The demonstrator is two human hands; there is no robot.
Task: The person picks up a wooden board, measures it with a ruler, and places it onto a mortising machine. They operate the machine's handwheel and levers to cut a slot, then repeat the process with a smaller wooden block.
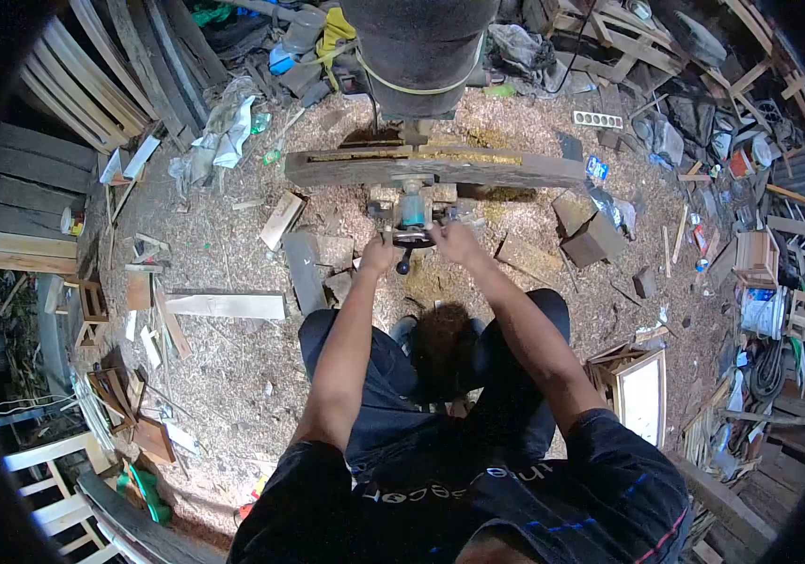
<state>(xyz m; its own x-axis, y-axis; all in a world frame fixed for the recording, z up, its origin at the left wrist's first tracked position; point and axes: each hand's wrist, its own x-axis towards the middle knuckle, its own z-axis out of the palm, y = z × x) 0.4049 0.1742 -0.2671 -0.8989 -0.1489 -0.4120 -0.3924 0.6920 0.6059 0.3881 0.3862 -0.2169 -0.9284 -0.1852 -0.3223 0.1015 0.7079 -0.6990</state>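
Observation:
In the head view, a dark handwheel (412,241) with a black-knobbed crank handle (403,267) sits low in front of me, on a teal machine part (412,209). My left hand (377,254) is closed around the wheel's left rim. On the opposite side my right hand (456,242) grips the rim, its fingers partly hidden. Just beyond the wheel a long wooden beam (525,171), dusted with sawdust, runs crosswise. Above the beam stands a large dark cylindrical body (418,52) with a pale band around it.
Sawdust and chips cover the ground. Wood blocks (593,241) lie to the right, a pale board (233,306) to the left. A white-topped wooden frame (642,399) stands by my right knee. Long planks (83,80) lean at the far left; a coiled hose (769,374) lies at right.

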